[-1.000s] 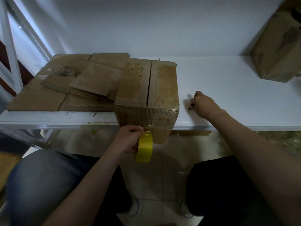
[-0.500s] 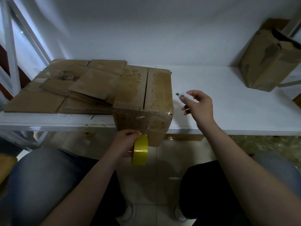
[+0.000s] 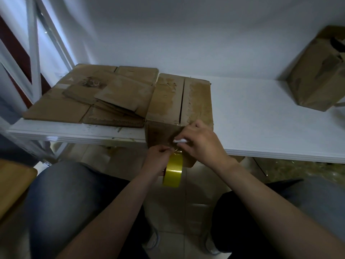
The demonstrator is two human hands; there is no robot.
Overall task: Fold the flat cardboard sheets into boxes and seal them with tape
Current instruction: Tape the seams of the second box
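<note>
A folded cardboard box (image 3: 179,101) stands at the front edge of the white table (image 3: 261,118), its two top flaps closed with a gap between them. My left hand (image 3: 158,157) grips a yellow tape roll (image 3: 172,170) just below the box's front face. A strip of clear tape runs from the roll up onto that face. My right hand (image 3: 199,142) holds a small white cutter (image 3: 180,141) against the tape at the box's front. Flat cardboard sheets (image 3: 97,98) lie stacked to the left of the box.
Another cardboard box (image 3: 317,75) stands at the far right of the table by the wall. A white metal frame (image 3: 33,53) rises at the left. My knees are under the table edge, and a wooden stool (image 3: 13,184) is at lower left.
My right hand picked up the white cutter from the table beside the box and brought it left to the tape on the box's front. The left hand kept holding the roll.
</note>
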